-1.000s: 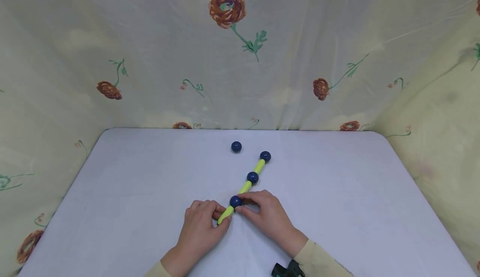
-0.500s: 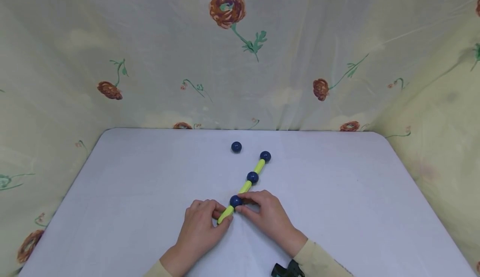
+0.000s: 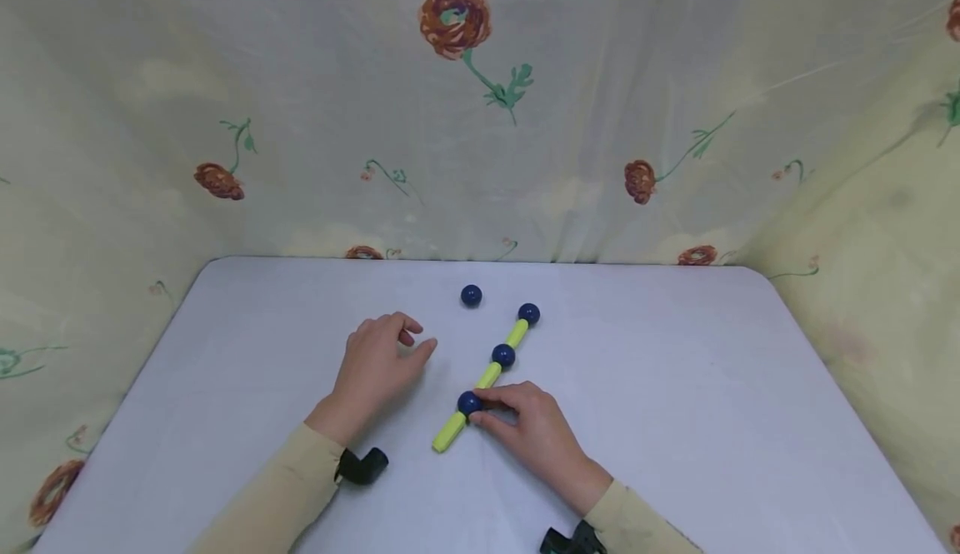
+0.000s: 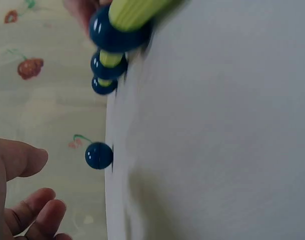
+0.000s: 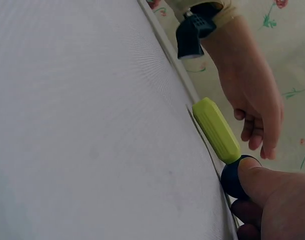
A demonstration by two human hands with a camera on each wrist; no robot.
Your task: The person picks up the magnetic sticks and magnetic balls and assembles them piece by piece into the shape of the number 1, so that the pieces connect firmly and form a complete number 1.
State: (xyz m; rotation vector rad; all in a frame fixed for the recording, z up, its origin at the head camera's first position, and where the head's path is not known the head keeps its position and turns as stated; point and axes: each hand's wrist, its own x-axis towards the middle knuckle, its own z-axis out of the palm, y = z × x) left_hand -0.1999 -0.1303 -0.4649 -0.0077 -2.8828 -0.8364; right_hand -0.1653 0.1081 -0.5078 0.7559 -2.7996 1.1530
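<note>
A chain of yellow-green rods and dark blue balls slants across the table. My right hand (image 3: 536, 433) pinches the nearest blue ball (image 3: 469, 403) of it between thumb and fingers. From that ball a yellow-green rod (image 3: 449, 433) points toward me, its near end free. Farther along the chain come a middle blue ball (image 3: 503, 356) and a far blue ball (image 3: 528, 314). My left hand (image 3: 378, 362) hovers left of the chain, fingers loosely bent and holding nothing. A loose blue ball (image 3: 471, 296) lies beyond it, near the back edge; the left wrist view shows this loose ball (image 4: 99, 155) ahead of the fingers.
The white table (image 3: 675, 396) carries the whole chain. A flower-patterned cloth (image 3: 555, 121) hangs behind the table and along its sides. Each wrist wears a black camera, one of them the left wrist camera (image 3: 363, 466).
My left hand has let go of the near rod and moved up and left, toward the loose ball. The right hand keeps its pinch on the near ball.
</note>
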